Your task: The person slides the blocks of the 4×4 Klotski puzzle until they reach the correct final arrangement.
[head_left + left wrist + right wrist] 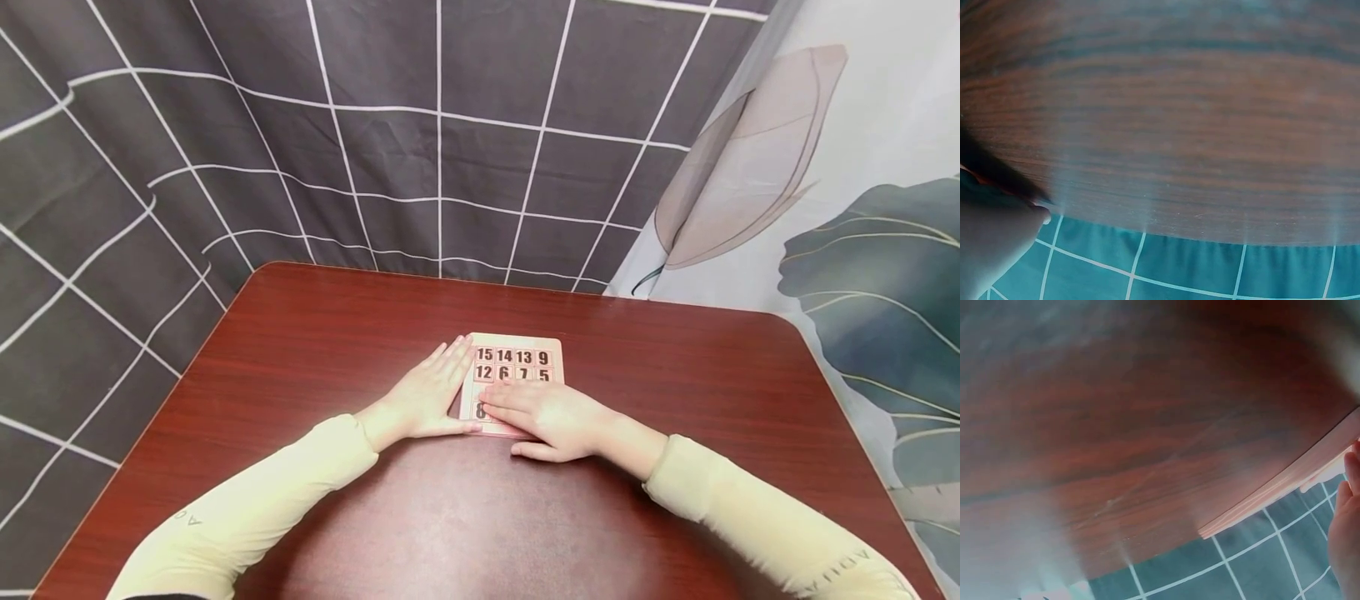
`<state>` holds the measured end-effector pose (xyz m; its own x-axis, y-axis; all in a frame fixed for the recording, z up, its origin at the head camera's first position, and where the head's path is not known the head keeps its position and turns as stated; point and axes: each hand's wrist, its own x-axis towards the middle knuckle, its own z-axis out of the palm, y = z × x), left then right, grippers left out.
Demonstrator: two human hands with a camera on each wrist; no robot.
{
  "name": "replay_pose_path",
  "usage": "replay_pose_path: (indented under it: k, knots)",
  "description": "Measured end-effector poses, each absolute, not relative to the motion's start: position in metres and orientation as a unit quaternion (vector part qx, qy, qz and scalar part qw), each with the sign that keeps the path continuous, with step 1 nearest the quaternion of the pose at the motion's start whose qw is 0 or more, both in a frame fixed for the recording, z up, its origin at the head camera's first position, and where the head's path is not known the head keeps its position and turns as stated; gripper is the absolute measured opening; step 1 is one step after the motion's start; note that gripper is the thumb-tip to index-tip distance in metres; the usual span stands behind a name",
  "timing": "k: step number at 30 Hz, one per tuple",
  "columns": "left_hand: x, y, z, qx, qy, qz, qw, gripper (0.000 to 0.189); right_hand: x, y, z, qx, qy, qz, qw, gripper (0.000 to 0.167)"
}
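Observation:
A flat square sliding number puzzle [517, 341] lies on the table between both hands. Black numbers on pale tiles read 15, 14, 13, 9 in the top row and 12, 6, 7, 5 below; an 8 shows lower left. My left hand [426, 398] lies along the puzzle's left side, fingers straight, thumb at the lower left corner. Across the lower rows rest the straight fingers of my right hand [564, 418], hiding most tiles there; its thumb lies below the board. The right wrist view shows the puzzle's layered side edge [1279, 486] beside the right hand [1346, 534].
The dark red wooden table [337, 325] has rounded far corners. A grey curtain with white grid lines [390, 150] hangs behind and to the left. On the right hangs a pale curtain with large leaf prints [885, 150].

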<state>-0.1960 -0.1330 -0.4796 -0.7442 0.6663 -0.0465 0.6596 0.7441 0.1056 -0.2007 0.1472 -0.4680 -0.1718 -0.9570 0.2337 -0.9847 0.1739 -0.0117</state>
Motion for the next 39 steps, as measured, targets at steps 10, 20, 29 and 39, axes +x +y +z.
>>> replay_pose_path:
  k: [10, 20, 29, 39]
  knots:
    - [-0.196, -0.131, -0.477, 0.357, 0.932, 0.042, 0.044, 0.114, -0.216, 0.146, -0.469, 0.613, -0.782, 0.059, 0.093, 0.060]
    - [-0.197, -0.130, -0.479, 0.357, 0.932, 0.041, 0.041, 0.113, -0.222, 0.146, -0.468, 0.597, -0.797, 0.053, 0.081, 0.060]
    - [-0.196, -0.131, -0.478, 0.357, 0.932, 0.041, 0.041, 0.115, -0.210, 0.166, -0.465, 0.614, -0.779, 0.075, 0.101, 0.062]
    - [-0.198, -0.132, -0.484, 0.357, 0.933, 0.040, 0.035, 0.118, -0.194, 0.172, -0.472, 0.649, -0.750, 0.055, 0.118, 0.065]
